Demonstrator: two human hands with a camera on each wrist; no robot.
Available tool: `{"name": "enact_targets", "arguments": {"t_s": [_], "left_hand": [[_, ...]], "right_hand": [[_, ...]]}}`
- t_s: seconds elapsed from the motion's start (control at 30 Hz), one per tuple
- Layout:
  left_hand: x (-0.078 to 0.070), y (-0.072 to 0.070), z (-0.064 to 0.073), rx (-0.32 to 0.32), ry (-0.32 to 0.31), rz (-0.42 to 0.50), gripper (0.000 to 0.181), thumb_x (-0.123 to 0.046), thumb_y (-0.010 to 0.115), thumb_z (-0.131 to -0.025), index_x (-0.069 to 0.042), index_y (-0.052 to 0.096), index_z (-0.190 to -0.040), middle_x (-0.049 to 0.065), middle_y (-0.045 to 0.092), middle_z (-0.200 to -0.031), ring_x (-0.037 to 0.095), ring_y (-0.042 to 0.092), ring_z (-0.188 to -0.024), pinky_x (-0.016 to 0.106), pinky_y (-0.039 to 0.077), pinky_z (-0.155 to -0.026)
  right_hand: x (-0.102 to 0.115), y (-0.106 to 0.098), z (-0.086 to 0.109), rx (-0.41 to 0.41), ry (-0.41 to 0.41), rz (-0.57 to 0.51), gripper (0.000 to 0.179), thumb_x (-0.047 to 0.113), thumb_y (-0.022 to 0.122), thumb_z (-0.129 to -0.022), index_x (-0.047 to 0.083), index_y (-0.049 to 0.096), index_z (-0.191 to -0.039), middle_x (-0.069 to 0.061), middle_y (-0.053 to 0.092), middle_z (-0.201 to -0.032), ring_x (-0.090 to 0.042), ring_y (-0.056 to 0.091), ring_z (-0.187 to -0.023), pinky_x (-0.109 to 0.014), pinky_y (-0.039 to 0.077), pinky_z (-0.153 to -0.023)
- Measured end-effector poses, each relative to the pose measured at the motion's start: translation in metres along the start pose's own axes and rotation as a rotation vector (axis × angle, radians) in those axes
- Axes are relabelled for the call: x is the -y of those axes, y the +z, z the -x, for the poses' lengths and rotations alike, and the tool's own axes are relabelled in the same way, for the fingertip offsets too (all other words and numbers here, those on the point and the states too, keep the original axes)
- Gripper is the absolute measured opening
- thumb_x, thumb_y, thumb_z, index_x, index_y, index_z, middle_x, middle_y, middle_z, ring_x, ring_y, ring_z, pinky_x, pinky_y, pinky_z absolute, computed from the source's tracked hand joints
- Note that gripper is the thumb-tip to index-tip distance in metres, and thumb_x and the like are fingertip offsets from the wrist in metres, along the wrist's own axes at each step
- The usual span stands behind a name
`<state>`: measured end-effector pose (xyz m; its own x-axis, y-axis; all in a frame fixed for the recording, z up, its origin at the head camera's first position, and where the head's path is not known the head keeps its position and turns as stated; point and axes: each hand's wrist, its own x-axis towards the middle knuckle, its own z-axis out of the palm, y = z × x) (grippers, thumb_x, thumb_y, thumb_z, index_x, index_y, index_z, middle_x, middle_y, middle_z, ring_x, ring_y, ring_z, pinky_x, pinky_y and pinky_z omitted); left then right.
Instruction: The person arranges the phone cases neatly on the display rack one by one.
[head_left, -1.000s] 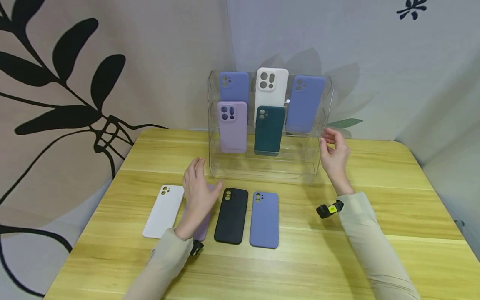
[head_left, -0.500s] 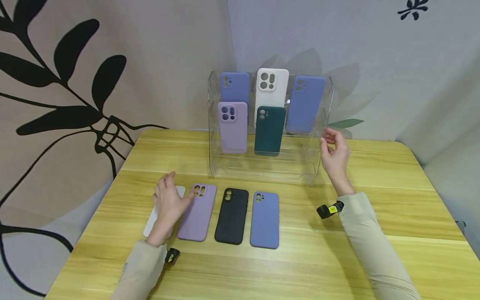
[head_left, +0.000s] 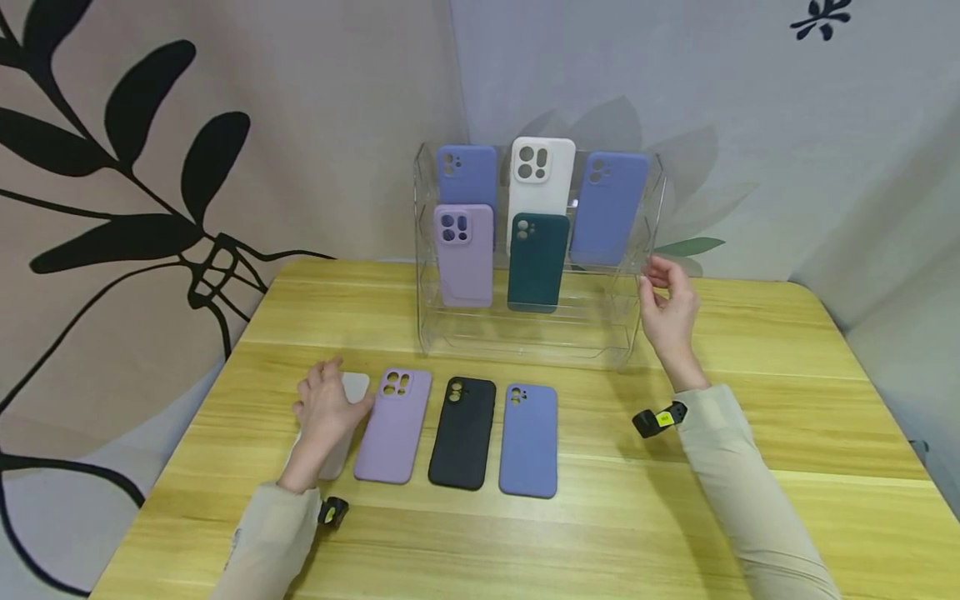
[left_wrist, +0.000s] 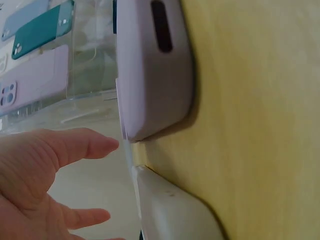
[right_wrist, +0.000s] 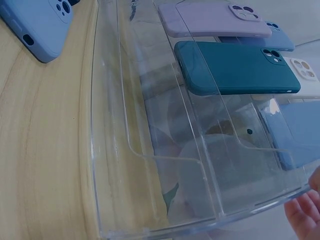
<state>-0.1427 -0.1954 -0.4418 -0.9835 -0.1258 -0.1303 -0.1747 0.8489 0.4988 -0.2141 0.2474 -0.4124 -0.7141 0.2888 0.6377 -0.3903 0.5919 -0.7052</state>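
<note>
My left hand is over the white phone case at the left end of the row, hiding much of it. In the left wrist view, its thumb and fingers are spread apart, with nothing seen between them. The right hand pinches the right side edge of the clear acrylic display rack. Beside the white case lie a lilac phone case, a black phone case and a blue phone case.
On the rack's upper tier lean a blue case, a white case and another blue case. Below them stand a lilac case and a dark green case. Walls rise behind the wooden table.
From above the lilac case on the table, my left hand has moved left and lowered over the white one. The right hand stays at the rack's edge.
</note>
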Motion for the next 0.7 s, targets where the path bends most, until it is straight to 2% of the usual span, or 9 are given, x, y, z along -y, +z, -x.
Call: {"name": "enact_targets", "arguments": {"t_s": [0.13,0.33,0.53,0.7], "left_hand": [[0.003,0.000,-0.001,0.029,-0.007,-0.011,0.083,-0.020,0.071,-0.078,0.009,0.025,-0.140,0.039,0.017,-0.141,0.056,0.019,-0.125,0.073,0.023,-0.090],[0.008,-0.001,-0.003,0.067,-0.034,-0.022,0.083,-0.019,0.071,-0.076,0.008,0.026,-0.140,0.038,0.020,-0.139,0.054,0.023,-0.122,0.073,0.028,-0.087],[0.010,-0.001,-0.003,0.089,-0.037,-0.021,0.081,-0.015,0.071,-0.074,0.007,0.028,-0.139,0.038,0.024,-0.137,0.053,0.028,-0.118,0.070,0.032,-0.086],[0.011,-0.001,-0.004,0.097,-0.032,-0.025,0.082,-0.013,0.072,-0.072,0.008,0.029,-0.139,0.038,0.023,-0.137,0.053,0.026,-0.119,0.072,0.030,-0.087]], "right_hand": [[-0.001,0.000,0.000,0.005,0.004,0.000,0.023,-0.006,0.059,-0.086,-0.009,0.060,-0.109,-0.022,0.065,-0.098,-0.021,0.060,-0.082,-0.002,0.042,-0.066],[0.001,-0.002,-0.001,0.032,0.043,-0.038,0.025,-0.005,0.058,-0.088,-0.010,0.059,-0.112,-0.024,0.063,-0.099,-0.008,0.056,-0.082,-0.003,0.043,-0.067],[0.014,-0.007,-0.001,0.062,0.077,-0.156,0.026,-0.010,0.057,-0.087,-0.016,0.055,-0.112,-0.031,0.060,-0.101,0.000,0.053,-0.081,-0.005,0.044,-0.067],[0.028,-0.012,-0.001,0.092,0.137,-0.263,0.026,-0.012,0.055,-0.086,-0.019,0.052,-0.111,-0.032,0.056,-0.101,-0.002,0.055,-0.082,-0.008,0.047,-0.071]]}}
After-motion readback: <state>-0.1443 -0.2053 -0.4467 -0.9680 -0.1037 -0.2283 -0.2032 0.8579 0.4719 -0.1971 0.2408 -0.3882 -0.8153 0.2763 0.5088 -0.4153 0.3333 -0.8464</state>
